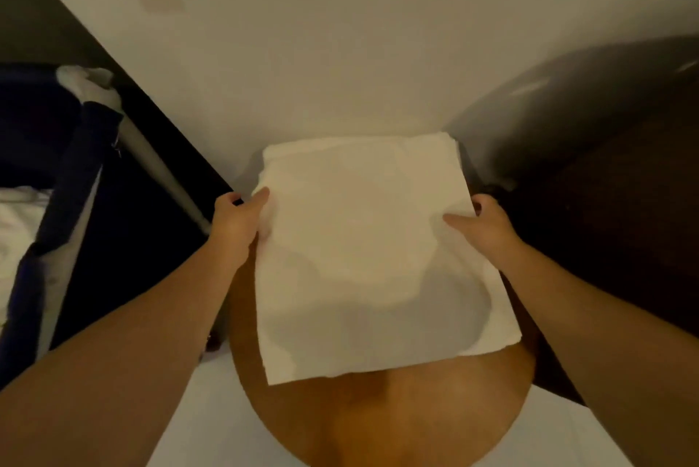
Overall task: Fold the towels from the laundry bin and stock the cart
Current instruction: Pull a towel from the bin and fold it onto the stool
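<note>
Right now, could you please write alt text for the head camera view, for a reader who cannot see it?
A left hand and a right hand grip the side edges of a folded white towel over a round brown surface by a pale wall. At the left stands a dark blue laundry bin holding white cloth.

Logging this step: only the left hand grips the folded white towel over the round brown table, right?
No. The head view shows both the left hand and the right hand gripping the folded white towel by its side edges, over the round brown table.
</note>
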